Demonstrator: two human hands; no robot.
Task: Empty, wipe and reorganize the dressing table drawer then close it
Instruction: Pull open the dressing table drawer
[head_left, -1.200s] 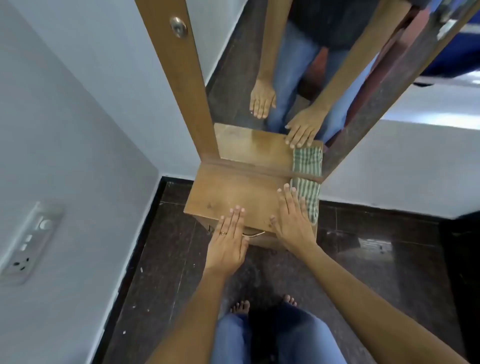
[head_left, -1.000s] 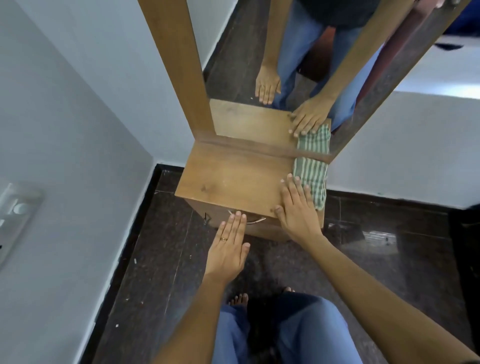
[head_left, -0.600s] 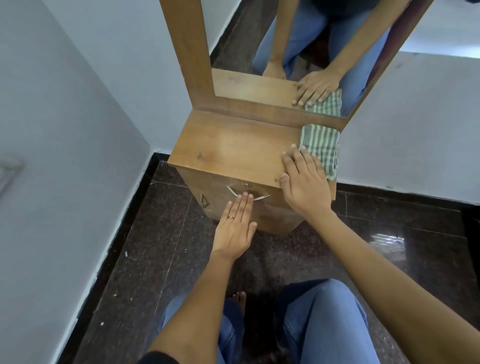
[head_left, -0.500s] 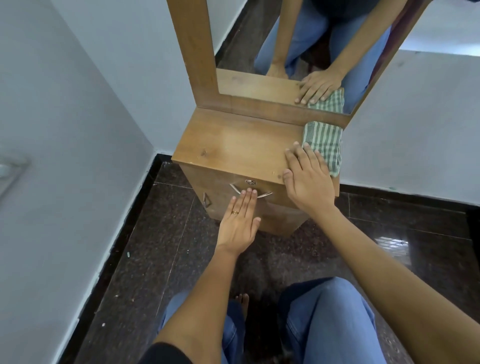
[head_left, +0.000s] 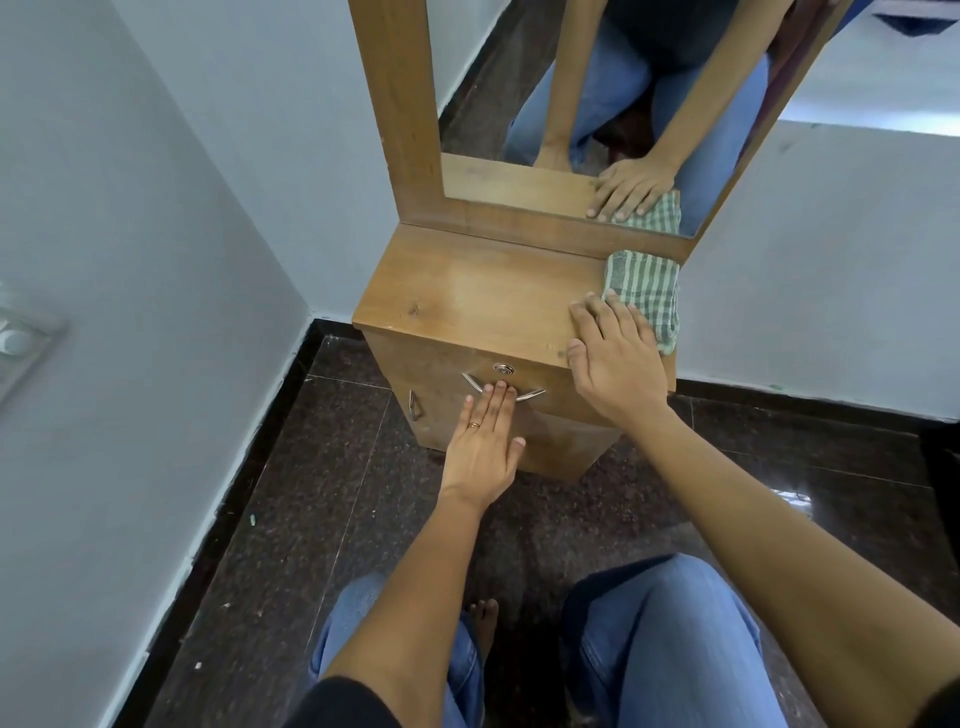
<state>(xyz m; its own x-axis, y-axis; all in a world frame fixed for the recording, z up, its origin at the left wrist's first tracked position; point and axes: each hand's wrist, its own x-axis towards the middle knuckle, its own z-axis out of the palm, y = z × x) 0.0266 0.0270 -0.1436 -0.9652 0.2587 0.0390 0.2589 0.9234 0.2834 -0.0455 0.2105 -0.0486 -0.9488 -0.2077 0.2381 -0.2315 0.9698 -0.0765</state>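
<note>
A switch plate (head_left: 18, 338) sits on the grey wall at the far left. Right of it, in the corner, a low wooden table (head_left: 478, 291) stands on dark stone floor, with a tall framed mirror (head_left: 519, 78) rising from its back edge.

The drawer (head_left: 431, 364) is in the table's front, just under the top, and it is shut. It has a round lock (head_left: 504, 369) and below that a curved metal handle (head_left: 531, 396).

The person crouches in front of it. The left hand (head_left: 483, 447) reaches forward with a ring on one finger. Its fingers (head_left: 493, 402) are straight and pressed together, their tips touching the middle of the handle, not curled round it.

The right hand (head_left: 618, 358) lies flat on the table's front right corner. Its fingers are straight and slightly spread, their tips on the near edge of a folded green striped cloth (head_left: 647, 296).

The step in hand looks like opening the drawer, so nothing is emptied or wiped yet. To do it well, the left fingers should hook under the handle's middle and pull straight toward the body, since an off-centre pull could jam the drawer. The right hand is well placed to steady the light-looking table, and the cloth is within reach for wiping.
</note>
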